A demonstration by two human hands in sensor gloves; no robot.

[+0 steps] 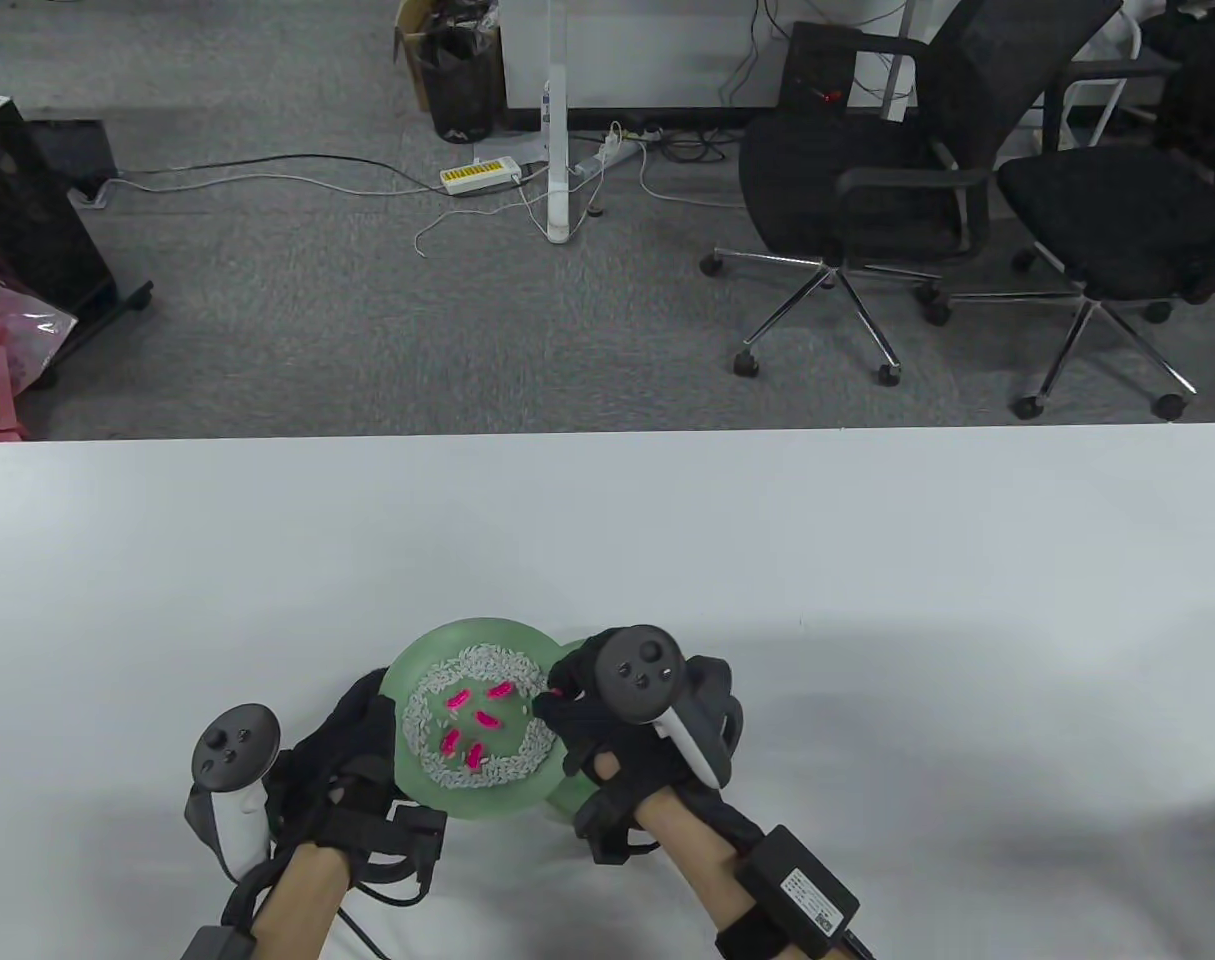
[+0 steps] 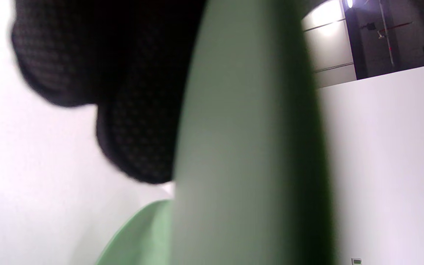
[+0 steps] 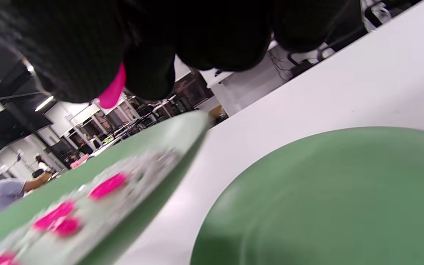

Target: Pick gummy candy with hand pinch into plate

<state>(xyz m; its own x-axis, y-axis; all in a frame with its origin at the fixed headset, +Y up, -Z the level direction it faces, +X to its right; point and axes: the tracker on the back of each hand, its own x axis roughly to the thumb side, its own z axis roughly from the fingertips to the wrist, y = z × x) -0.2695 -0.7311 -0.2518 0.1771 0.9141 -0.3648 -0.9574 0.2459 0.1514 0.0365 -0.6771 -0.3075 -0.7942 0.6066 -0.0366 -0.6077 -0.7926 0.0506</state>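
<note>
Mid-transfer: gummy (image 3: 112, 90) pinched in right hand (image 1: 607, 715) just above the empty plate (image 3: 326, 198), left hand (image 1: 352, 730) gripping the rice dish (image 1: 422, 660); next, lowering and letting go.

No legible text; label on black wrist box (image 1: 805, 893) too small to read

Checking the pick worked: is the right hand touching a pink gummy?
Touching. The right wrist view shows a pink gummy pinched between the right hand's fingertips, above the plates.
</note>
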